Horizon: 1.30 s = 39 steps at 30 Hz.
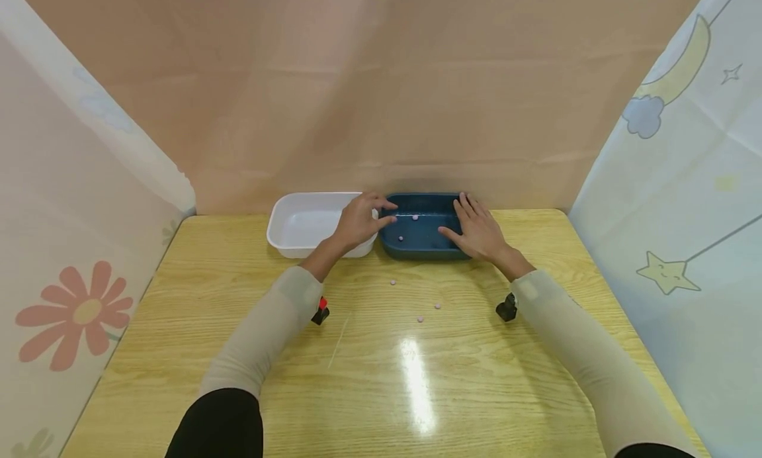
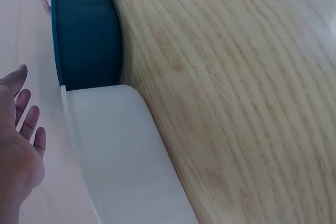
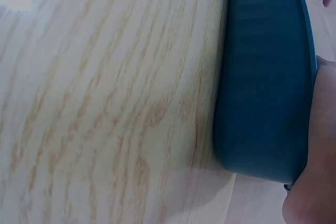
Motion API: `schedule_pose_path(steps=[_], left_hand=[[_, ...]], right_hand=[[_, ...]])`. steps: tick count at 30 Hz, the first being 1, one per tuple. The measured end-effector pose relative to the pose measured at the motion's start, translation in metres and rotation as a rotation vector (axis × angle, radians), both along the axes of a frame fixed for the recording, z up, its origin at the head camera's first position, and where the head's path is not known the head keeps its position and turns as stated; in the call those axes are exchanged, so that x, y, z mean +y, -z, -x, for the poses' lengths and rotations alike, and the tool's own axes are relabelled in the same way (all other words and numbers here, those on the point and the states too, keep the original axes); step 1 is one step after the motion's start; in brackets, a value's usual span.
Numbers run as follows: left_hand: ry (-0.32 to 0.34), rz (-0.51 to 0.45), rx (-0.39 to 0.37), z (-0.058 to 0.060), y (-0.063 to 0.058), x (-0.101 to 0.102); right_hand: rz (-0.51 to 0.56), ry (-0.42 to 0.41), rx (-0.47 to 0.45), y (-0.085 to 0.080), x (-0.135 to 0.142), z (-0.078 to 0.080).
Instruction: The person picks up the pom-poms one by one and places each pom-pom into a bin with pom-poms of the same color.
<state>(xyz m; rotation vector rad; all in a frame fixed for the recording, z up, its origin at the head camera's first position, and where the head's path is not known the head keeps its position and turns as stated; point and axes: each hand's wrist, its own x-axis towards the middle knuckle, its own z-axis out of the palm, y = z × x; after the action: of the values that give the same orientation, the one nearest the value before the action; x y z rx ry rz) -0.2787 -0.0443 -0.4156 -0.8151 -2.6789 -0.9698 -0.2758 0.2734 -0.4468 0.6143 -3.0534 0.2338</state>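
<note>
A white plastic basin (image 1: 309, 223) and a dark blue basin (image 1: 425, 253) stand side by side against the back wall. Above the white basin's right end, my left hand (image 1: 359, 220) reaches toward the blue one, thumb and fingers apart with nothing visible between them. The left wrist view shows that hand (image 2: 21, 145) with loosely bent fingers, apart from the rims. My right hand (image 1: 481, 234) rests over the blue basin's right end, fingers straight and spread, covering that corner. Two small pale pink balls lie in the blue basin, one farther back (image 1: 415, 217), another nearer (image 1: 401, 238).
On the wooden table (image 1: 250, 352), three more pink balls lie in front of the basins: one near them (image 1: 393, 282), two others (image 1: 437, 306) closer to me. Black wrist devices hang under both forearms. Printed cloth panels stand left and right; brown sheeting rises behind.
</note>
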Motion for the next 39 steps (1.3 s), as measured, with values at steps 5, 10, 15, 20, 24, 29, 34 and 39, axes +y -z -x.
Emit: schedule_pose_path(steps=[5, 10, 15, 20, 24, 29, 34, 39], left_hand=[[0.042, -0.013, 0.026, -0.006, -0.002, -0.001], [0.065, -0.002, 0.070, -0.012, -0.003, -0.006], [0.081, -0.005, 0.076, -0.016, -0.003, -0.010], [0.100, -0.005, 0.075, -0.022, -0.003, -0.014], [0.132, 0.007, 0.096, -0.029, -0.002, -0.016], [0.165, 0.009, 0.116, -0.036, 0.002, -0.019], [0.198, 0.002, 0.107, -0.041, 0.006, -0.020], [0.229, -0.010, 0.075, -0.045, 0.009, -0.020]], right_hand=[[0.005, 0.001, -0.001, 0.000, 0.001, -0.001], [0.018, 0.001, 0.001, 0.000, 0.001, -0.001], [0.025, 0.001, 0.011, 0.001, 0.001, 0.001], [0.029, -0.006, 0.012, 0.002, 0.002, 0.002], [0.024, -0.007, 0.008, 0.002, 0.002, 0.002], [0.015, -0.006, 0.009, 0.003, 0.002, 0.001], [0.017, -0.004, 0.005, 0.003, 0.003, 0.001], [0.023, -0.002, 0.008, 0.003, 0.002, 0.001]])
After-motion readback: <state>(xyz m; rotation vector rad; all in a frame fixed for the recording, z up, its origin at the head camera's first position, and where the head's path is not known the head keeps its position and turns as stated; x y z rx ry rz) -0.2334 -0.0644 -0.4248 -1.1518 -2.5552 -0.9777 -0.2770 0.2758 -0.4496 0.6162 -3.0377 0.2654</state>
